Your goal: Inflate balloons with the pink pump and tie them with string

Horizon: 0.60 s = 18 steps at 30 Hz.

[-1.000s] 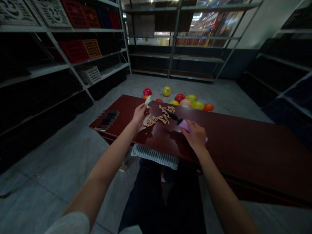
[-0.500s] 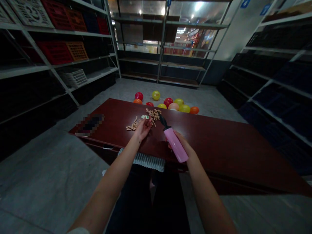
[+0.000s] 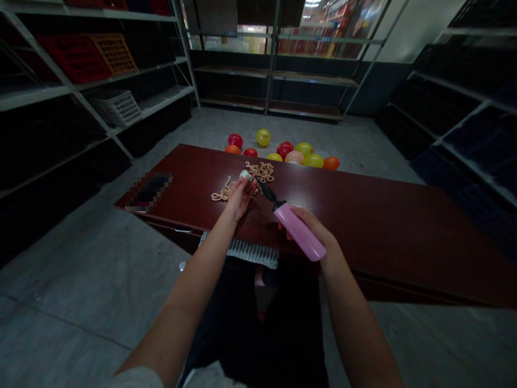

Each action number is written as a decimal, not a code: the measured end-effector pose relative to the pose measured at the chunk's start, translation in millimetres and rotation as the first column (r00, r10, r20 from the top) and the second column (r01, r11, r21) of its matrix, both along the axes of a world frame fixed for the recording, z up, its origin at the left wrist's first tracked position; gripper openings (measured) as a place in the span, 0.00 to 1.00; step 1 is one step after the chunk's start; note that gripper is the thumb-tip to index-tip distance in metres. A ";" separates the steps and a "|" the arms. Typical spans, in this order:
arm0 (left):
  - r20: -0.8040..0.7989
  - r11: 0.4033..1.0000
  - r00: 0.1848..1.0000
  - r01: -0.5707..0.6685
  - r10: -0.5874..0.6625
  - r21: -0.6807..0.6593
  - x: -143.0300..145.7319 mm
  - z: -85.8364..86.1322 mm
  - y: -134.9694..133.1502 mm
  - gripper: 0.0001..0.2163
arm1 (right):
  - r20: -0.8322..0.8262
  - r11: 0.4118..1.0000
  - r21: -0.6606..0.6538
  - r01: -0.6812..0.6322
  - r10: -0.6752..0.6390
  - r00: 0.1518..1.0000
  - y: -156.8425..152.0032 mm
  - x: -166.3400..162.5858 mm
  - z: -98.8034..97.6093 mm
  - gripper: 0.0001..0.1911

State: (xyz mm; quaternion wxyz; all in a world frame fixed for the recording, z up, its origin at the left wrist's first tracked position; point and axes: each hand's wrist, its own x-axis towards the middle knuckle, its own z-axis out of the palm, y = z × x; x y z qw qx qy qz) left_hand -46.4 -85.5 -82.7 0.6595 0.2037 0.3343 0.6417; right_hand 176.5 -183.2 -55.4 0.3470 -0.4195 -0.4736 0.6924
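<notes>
Dark red wooden table [image 3: 363,210] ahead: my right hand [image 3: 313,229] grips a pink balloon pump [image 3: 299,230]; my left hand [image 3: 239,195] pinches a pale green uninflated balloon [image 3: 244,174].

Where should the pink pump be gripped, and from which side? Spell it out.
Grip the pink pump around its thick pink barrel, from the near right, as the right hand does now. It slants up-left, its slim black nozzle aimed at the pale green balloon in the left hand, so that end must stay free.
</notes>
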 end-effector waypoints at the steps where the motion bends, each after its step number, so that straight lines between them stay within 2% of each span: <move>1: 0.004 1.000 1.000 0.001 -0.001 0.002 -0.1 0.4 -0.6 0.01 | 0.008 1.000 0.003 -0.007 0.007 1.000 0.1 -0.2 -0.1 0.25; 10: -0.047 0.997 0.998 0.044 -0.041 0.059 1.6 -0.1 -5.4 0.06 | 0.063 1.000 0.016 0.003 -0.004 0.998 -0.9 -3.4 2.5 0.25; 18: -0.134 0.978 0.984 0.139 -0.118 0.153 6.6 -1.1 -7.4 0.07 | 0.047 1.000 -0.004 0.026 -0.026 0.999 -2.7 -4.3 4.5 0.23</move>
